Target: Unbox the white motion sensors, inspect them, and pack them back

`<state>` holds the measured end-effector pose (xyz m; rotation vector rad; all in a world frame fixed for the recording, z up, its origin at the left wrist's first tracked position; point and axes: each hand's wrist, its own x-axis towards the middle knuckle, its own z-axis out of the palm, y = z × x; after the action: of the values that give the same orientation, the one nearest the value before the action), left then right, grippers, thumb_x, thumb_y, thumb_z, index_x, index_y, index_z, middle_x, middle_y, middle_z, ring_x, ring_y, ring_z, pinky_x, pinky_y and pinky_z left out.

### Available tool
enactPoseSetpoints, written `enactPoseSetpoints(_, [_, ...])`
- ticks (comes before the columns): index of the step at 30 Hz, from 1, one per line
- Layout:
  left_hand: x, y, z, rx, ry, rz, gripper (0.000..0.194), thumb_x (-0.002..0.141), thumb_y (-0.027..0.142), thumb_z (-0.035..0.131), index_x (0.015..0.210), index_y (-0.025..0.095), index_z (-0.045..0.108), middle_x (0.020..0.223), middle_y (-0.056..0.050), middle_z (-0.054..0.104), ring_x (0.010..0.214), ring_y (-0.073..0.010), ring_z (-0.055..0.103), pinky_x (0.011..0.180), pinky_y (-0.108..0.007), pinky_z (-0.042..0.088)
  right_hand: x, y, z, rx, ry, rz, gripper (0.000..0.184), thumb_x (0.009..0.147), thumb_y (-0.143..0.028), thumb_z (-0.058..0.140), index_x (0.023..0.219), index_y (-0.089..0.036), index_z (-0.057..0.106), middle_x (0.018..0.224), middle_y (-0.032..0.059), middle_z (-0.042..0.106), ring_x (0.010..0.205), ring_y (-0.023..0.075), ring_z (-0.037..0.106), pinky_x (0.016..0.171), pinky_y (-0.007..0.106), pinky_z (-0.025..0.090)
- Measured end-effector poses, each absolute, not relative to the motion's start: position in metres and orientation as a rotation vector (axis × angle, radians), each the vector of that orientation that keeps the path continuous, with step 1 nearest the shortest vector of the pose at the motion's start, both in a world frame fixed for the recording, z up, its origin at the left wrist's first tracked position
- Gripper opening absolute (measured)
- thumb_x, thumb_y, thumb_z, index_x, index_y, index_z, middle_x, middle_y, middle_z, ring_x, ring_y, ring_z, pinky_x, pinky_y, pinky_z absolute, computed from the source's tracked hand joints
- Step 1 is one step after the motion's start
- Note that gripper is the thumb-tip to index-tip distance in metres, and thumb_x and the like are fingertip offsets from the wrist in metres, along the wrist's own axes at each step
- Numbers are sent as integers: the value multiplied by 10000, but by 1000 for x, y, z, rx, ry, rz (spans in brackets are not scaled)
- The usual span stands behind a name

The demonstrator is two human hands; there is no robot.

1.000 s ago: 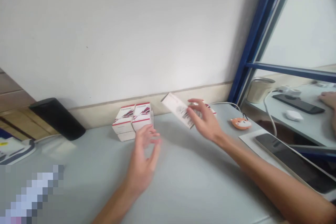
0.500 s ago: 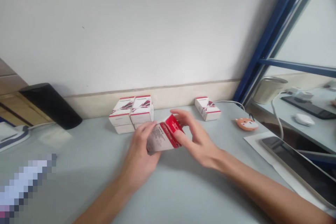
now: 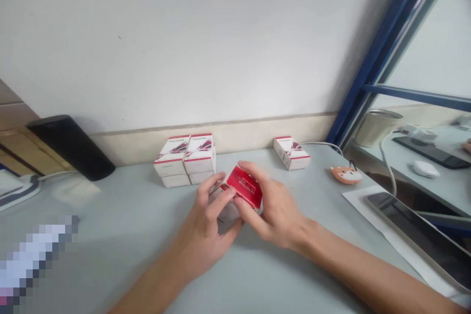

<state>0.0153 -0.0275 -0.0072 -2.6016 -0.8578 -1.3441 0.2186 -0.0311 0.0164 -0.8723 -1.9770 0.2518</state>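
Between my two hands is a small red and white carton [image 3: 244,187], its red end, lettered "DETECTOR", turned up toward me. My left hand [image 3: 209,221] wraps round the white body from the left, thumb below and fingers over the near edge. From the right, my right hand [image 3: 274,203] grips the red end, with the thumb along its lower edge and the fingers behind. Beyond my left hand, several matching cartons [image 3: 199,157] stand stacked in two columns against the wall. A single similar carton [image 3: 292,153] lies apart, farther right.
At the right lie a phone [image 3: 408,228] on white paper and an orange animal-faced case [image 3: 346,174]. A black cylinder [image 3: 73,147] leans at the left, near a white and blue device [image 3: 18,191]. A blue-framed mirror [image 3: 423,88] borders the desk's right side.
The carton has been tilted so its red end faces up toward me. My right hand has closed in on that end, and my left hand has shifted slightly right and down.
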Motion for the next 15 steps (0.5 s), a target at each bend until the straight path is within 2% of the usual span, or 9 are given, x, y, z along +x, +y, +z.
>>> enactPoseSetpoints(5, [18, -31, 0, -2579, -856, -1323, 700, 911, 88, 689, 1450, 293, 293, 1433, -179, 418, 1323, -285, 605, 1020, -477, 624, 218, -34, 21, -877, -1859, 497, 634, 966, -342, 674, 1514, -329, 355, 1259, 75, 715, 1036, 242, 712, 923, 422, 574])
enactPoseSetpoints(9, [15, -30, 2, -2550, -890, -1194, 562, 919, 158, 700, 1366, 283, 384, 1407, -178, 449, 1139, -270, 693, 900, -461, 670, 222, -31, 30, -912, -1678, 732, 324, 1067, -434, 493, 1362, -309, 544, 1096, 39, 731, 922, 206, 699, 810, 353, 576])
enactPoseSetpoints(12, [14, -31, 4, -2517, -917, -1128, 469, 917, 181, 696, 1299, 296, 450, 1400, -153, 469, 961, -209, 714, 813, -424, 681, 223, -28, 36, -959, -1486, 818, 313, 1076, -506, 441, 1167, -291, 649, 1018, 25, 725, 888, 203, 688, 760, 324, 574])
enactPoseSetpoints(15, [14, -33, 5, -2464, -941, -1135, 472, 905, 214, 710, 1303, 292, 470, 1379, -145, 525, 940, -210, 725, 715, -358, 673, 223, -22, 35, -1013, -1354, 897, 347, 1044, -561, 478, 1076, -282, 683, 981, 22, 713, 864, 204, 669, 714, 306, 572])
